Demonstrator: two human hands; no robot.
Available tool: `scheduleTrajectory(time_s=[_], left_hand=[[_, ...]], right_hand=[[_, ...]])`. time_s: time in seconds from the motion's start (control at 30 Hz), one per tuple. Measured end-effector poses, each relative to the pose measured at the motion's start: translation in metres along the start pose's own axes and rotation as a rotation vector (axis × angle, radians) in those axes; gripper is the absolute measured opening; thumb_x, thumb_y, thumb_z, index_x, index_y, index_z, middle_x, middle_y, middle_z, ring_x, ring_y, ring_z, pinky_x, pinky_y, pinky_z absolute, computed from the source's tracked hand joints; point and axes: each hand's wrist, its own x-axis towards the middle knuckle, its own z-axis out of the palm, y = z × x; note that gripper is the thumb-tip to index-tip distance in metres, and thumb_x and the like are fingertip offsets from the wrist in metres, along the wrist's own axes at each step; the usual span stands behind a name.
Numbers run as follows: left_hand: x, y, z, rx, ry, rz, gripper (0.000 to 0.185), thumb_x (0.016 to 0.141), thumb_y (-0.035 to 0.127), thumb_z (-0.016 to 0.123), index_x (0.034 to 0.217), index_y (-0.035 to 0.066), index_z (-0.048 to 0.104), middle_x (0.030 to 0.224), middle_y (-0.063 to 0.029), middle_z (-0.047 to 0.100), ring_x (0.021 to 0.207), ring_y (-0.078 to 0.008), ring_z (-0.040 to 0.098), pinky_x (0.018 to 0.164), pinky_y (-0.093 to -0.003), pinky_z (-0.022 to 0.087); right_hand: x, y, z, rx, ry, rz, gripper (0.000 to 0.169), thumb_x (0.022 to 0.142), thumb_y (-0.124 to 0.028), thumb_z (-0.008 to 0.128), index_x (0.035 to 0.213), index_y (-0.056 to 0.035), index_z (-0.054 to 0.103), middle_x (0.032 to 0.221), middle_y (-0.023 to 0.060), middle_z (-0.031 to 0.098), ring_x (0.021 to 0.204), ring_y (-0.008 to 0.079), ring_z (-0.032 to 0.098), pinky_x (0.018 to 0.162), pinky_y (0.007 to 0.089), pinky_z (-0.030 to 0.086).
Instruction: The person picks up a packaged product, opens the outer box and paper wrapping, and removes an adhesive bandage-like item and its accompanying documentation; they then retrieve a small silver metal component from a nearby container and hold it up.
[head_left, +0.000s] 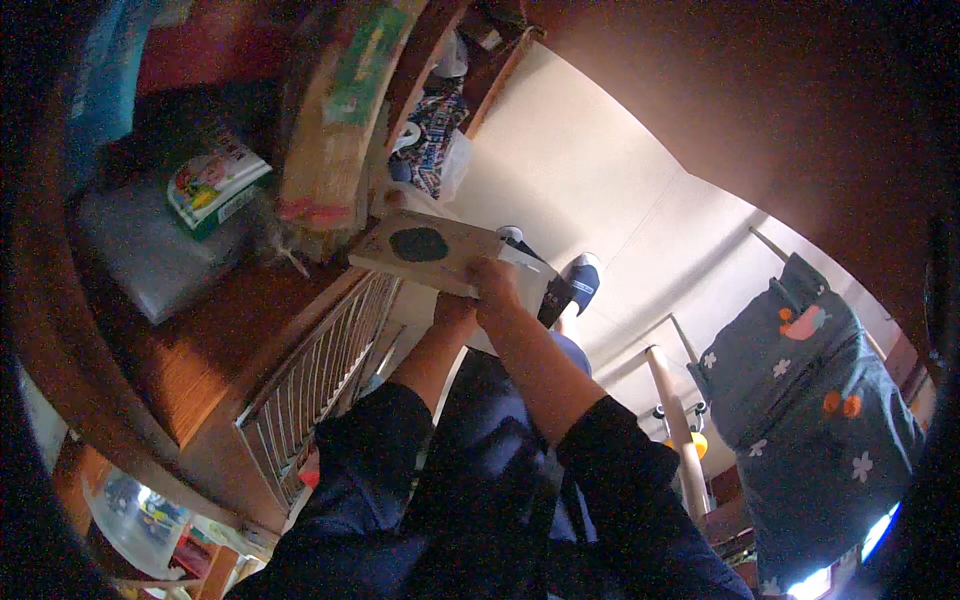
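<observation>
In front of my body, a flat cardboard box (367, 251) with a dark round patch on its top face is held by both hands. My right hand (495, 283) grips its near right part, the fingers bent against the box. Close beside it, my left hand (455, 307) is at the near edge, its fingers mostly hidden under the box. A pale and black part adjoins the box on the right; whether it belongs to the box cannot be told. Below it, a dark shoe (584, 277) shows on the pale floor.
At left, a wooden shelf (247, 330) holds a green-and-white package (217, 184) and a blurred stack of boxes (330, 142). Under it is a wire rack (322, 375). An open drawer (495, 90) with small items lies beyond. Dark patterned cloth (810, 420) hangs at right near a pole (675, 427).
</observation>
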Motion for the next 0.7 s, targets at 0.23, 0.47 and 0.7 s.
scheduleTrajectory(time_s=[0.23, 0.47, 0.7], left_hand=[[0.028, -0.001, 0.015, -0.254, -0.037, -0.057, 0.052, 0.090, 0.042, 0.049, 0.129, 0.007, 0.044, 0.132, -0.0095, 0.049, 0.121, -0.0239, 0.048, 0.101, -0.0373, 0.037], [-0.019, 0.015, -0.007, -0.327, 0.605, 0.178, 0.068, 0.083, 0.048, 0.062, 0.129, 0.004, 0.038, 0.112, -0.0231, 0.060, 0.102, -0.0392, 0.058, 0.082, -0.0435, 0.046], [-0.020, 0.020, -0.019, -0.435, 0.277, -0.032, 0.071, 0.083, 0.050, 0.060, 0.131, 0.005, 0.033, 0.107, -0.0290, 0.059, 0.095, -0.0480, 0.057, 0.080, -0.0496, 0.046]], right_hand=[[0.027, 0.013, 0.033, 0.283, 0.295, -0.082, 0.030, 0.074, -0.020, 0.066, 0.098, -0.0008, 0.063, 0.092, 0.0106, 0.066, 0.076, 0.0268, 0.063, 0.063, 0.0385, 0.050], [0.025, -0.050, 0.148, 0.395, 0.823, 0.073, 0.033, 0.080, -0.024, 0.063, 0.105, -0.0039, 0.057, 0.088, 0.0135, 0.063, 0.074, 0.0252, 0.063, 0.061, 0.0352, 0.050], [0.011, -0.024, 0.142, 1.245, 0.051, 0.387, 0.031, 0.084, -0.022, 0.061, 0.108, -0.0048, 0.053, 0.088, 0.0121, 0.061, 0.065, 0.0222, 0.059, 0.054, 0.0343, 0.047]])
